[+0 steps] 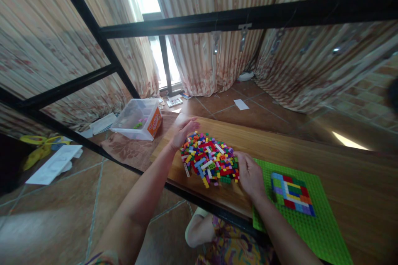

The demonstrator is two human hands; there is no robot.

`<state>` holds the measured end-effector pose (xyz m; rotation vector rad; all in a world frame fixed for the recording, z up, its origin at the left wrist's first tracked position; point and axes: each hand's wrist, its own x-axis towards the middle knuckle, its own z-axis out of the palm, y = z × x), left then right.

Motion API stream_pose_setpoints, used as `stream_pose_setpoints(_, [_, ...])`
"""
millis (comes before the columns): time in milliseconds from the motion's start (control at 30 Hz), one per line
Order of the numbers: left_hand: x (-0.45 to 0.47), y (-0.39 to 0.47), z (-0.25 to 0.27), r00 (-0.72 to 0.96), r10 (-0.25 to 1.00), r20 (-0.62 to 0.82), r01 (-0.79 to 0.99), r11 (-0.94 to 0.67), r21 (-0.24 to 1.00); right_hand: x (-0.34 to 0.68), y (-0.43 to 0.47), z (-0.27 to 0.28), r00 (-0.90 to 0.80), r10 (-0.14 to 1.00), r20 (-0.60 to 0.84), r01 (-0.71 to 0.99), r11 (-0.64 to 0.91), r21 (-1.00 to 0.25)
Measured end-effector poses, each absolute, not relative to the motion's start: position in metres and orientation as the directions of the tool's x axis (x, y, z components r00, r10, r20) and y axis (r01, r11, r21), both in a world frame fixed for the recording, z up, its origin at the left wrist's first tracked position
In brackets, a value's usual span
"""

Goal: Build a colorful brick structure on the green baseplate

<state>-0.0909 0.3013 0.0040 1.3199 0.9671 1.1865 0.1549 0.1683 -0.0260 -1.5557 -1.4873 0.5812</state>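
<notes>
A heap of small multicoloured toy building bricks (208, 159) lies on the wooden table between my two hands. At the heap's far left edge is my left hand (184, 131), its fingers stretched out and nothing visible in it. My right hand (249, 174) rests against the heap's right side, fingers loosely bent; the fingertips are partly hidden. Just right of it lies a green baseplate (326, 219), bearing a flat panel of joined coloured bricks (292, 193).
The narrow wooden table (351, 174) runs off to the right. A clear plastic box (137, 118) with a few bricks stands on a mat at the left. Black metal bars (186, 25) cross in front of the curtains (205, 66). Papers (56, 163) lie on the tiled floor.
</notes>
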Motion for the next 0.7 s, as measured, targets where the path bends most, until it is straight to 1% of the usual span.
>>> stream_pose_setpoints(167, [-0.113,0.282,0.007,-0.046,0.988,0.148,0.026,-0.147,0.989,0.154,0.168,-0.024,0.174,0.957,0.232,0.543,0.103,-0.833])
stream_pose_setpoints(300, [-0.131,0.243,-0.006,-0.231,0.953,0.198,0.182,-0.157,0.971,0.155,0.168,-0.025,0.175,0.951,0.254,0.532,0.126,-0.838])
stream_pose_setpoints(333, [-0.134,0.232,-0.01,-0.245,0.949,0.2,0.233,-0.143,0.962,0.155,0.168,-0.026,0.177,0.95,0.259,0.529,0.13,-0.839])
stream_pose_setpoints(433, [-0.138,0.198,-0.017,-0.198,0.96,0.197,0.399,-0.105,0.911,0.155,0.17,-0.027,0.17,0.944,0.282,0.528,0.154,-0.835])
stream_pose_setpoints(533, [-0.138,0.175,-0.018,-0.066,0.97,0.232,0.577,-0.153,0.802,0.154,0.17,-0.028,0.11,0.936,0.335,0.555,0.221,-0.802])
stream_pose_setpoints(600, [-0.138,0.171,-0.018,0.001,0.972,0.233,0.638,-0.18,0.748,0.153,0.171,-0.029,0.049,0.929,0.368,0.586,0.272,-0.763])
stream_pose_setpoints(700, [-0.139,0.182,-0.021,-0.006,0.969,0.246,0.659,-0.182,0.73,0.153,0.171,-0.03,-0.017,0.922,0.386,0.618,0.314,-0.721])
